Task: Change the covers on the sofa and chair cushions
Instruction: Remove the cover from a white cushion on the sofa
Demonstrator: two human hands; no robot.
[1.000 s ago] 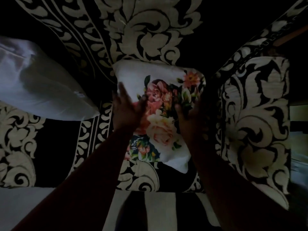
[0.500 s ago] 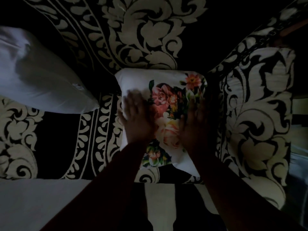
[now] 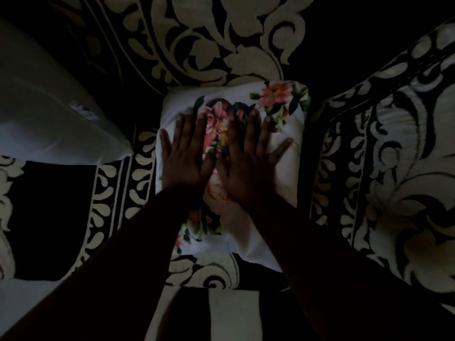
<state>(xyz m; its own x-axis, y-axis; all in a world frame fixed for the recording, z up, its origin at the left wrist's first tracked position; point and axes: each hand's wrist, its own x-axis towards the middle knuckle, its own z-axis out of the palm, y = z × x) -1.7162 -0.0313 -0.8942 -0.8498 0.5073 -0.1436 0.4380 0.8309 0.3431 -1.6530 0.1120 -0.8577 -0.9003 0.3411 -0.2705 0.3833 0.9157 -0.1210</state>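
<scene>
We see a sofa seat (image 3: 56, 217) draped in black cloth with cream scrollwork, its backrest (image 3: 209, 40) in the same pattern rising beyond our hands. Directly under our left hand (image 3: 186, 156) and right hand (image 3: 248, 166), which lie flat with fingers spread, a floral cushion (image 3: 283, 107) with pink roses on white rests on the seat, its far edge against the backrest. Well to the left of our left hand a plain white cushion (image 3: 49, 129) lies on the seat. Just right of our right hand the padded armrest (image 3: 394, 168) stands beside the floral cushion.
</scene>
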